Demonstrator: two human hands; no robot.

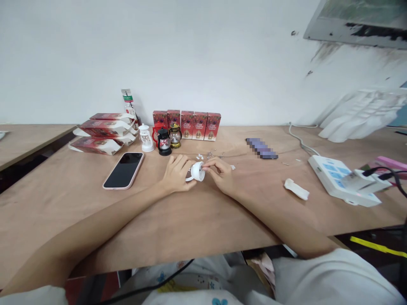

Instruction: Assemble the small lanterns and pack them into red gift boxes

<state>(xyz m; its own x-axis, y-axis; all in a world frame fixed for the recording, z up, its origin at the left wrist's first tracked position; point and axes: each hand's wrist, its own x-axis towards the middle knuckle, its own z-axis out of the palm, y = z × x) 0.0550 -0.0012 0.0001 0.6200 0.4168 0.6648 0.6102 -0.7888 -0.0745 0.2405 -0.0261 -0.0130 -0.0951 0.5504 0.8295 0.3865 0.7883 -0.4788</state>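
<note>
My left hand [178,174] is wrapped round a small white lantern [198,171], which lies tilted on its side with its round base turned to the right. At that base are the closed fingertips of my right hand [221,174]; whatever they pinch is too small to make out. Just beyond my hands lie small white pieces [200,156] and several tiny metal bits [210,155]. Behind my left hand stand another white lantern [146,139], a black lantern [164,142], a gold lantern [175,136] and a partly hidden red lantern [156,131].
Upright red boxes [193,125] line the wall. Flattened red cartons [101,129] are stacked at left, near a phone [124,170]. At right are a pixelated dark object [262,148], a white strip [296,189], a power strip [337,178] with chargers, and white plastic bags [359,114].
</note>
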